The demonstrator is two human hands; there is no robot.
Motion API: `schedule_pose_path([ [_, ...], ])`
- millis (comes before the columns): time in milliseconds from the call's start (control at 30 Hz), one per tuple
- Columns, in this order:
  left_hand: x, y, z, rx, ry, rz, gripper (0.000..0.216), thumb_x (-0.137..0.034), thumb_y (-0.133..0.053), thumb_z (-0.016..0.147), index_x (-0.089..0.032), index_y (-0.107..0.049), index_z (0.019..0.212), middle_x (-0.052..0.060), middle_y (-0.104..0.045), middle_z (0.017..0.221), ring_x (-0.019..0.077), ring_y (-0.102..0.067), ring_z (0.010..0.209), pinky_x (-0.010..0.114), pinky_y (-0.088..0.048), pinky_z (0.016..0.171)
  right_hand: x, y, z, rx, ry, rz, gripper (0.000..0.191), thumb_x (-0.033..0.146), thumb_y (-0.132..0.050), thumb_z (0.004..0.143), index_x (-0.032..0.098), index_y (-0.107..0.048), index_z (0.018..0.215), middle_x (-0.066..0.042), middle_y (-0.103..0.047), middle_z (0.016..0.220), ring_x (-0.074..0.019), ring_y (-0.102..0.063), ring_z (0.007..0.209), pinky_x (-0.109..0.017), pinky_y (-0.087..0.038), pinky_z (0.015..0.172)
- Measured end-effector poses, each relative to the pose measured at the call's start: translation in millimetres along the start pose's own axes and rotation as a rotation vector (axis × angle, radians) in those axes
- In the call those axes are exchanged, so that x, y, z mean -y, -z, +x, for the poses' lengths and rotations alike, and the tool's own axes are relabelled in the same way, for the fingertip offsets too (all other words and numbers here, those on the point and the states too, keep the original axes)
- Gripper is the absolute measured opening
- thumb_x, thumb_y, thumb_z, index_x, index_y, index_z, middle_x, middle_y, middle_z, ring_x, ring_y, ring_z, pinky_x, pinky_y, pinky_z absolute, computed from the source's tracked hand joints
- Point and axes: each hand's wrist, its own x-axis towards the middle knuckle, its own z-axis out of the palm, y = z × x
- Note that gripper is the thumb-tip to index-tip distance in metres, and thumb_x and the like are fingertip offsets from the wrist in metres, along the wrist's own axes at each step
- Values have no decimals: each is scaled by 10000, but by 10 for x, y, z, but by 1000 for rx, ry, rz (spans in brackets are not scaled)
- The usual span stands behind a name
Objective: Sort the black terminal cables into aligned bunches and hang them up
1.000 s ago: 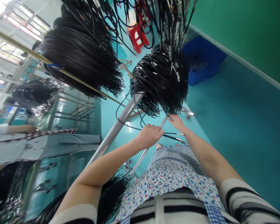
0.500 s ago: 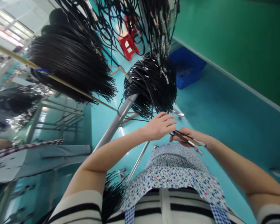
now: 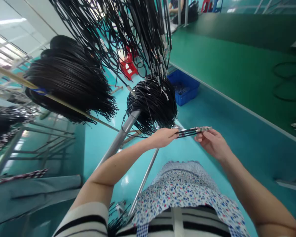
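Several black cables (image 3: 187,132) with metal end fittings stretch between my two hands. My left hand (image 3: 161,137) is closed around the cables, a little way back from their ends. At the metal fittings (image 3: 204,129), my right hand (image 3: 214,143) pinches the cable ends between thumb and fingers. Just beyond my left hand hangs a thick coiled bundle of black cables (image 3: 153,102) with small silver ends, on a grey metal pole (image 3: 123,131). How the held cables run behind my left hand is hidden.
More black cables (image 3: 138,29) hang above, and a large bundle (image 3: 71,79) hangs at left by a wooden pole (image 3: 69,107). A green table (image 3: 227,59) lies at right, a blue bin (image 3: 186,89) beneath its edge. Red stools (image 3: 128,67) stand behind.
My right hand has moved up to the cables' metal ends, bringing them nearly level. My left hand has closed on the cables. The view has shifted, showing more of the green table.
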Motion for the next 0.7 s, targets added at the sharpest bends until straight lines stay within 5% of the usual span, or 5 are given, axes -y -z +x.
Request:
schedule_pose_path([
  [133, 8, 67, 2, -23, -30, -186, 316, -343, -269, 878, -154, -513, 814, 2, -526, 690, 95, -451, 614, 201, -323, 576, -23, -299, 47, -145, 204, -64, 104, 276, -617, 714, 213, -579, 787, -3, -544, 712, -100, -501, 582, -290, -438, 590],
  [300, 64, 101, -13, 13, -15, -383, 375, -372, -254, 871, -137, -539, 808, -25, -458, 534, 76, -418, 496, 191, -333, 524, 25, -514, 131, -234, 236, -254, 162, 322, -593, 736, 188, -571, 824, 9, -495, 605, -97, -476, 511, -259, -405, 502],
  [567, 58, 192, -80, -35, -71, -552, 310, -316, -318, 840, -129, -426, 618, -17, -445, 557, 61, -420, 530, 179, -338, 516, 68, -814, 208, -113, 250, -261, 155, 337, -549, 760, 219, -521, 858, 38, -387, 551, -81, -381, 457, -250, -373, 464],
  [700, 95, 274, -187, 38, -48, -742, 325, -372, -322, 833, -144, -387, 611, -22, -443, 489, 70, -419, 439, 202, -348, 466, 156, -977, 238, -130, 278, -264, 199, 322, -551, 770, 215, -540, 938, 37, -372, 547, -77, -359, 459, -247, -349, 464],
])
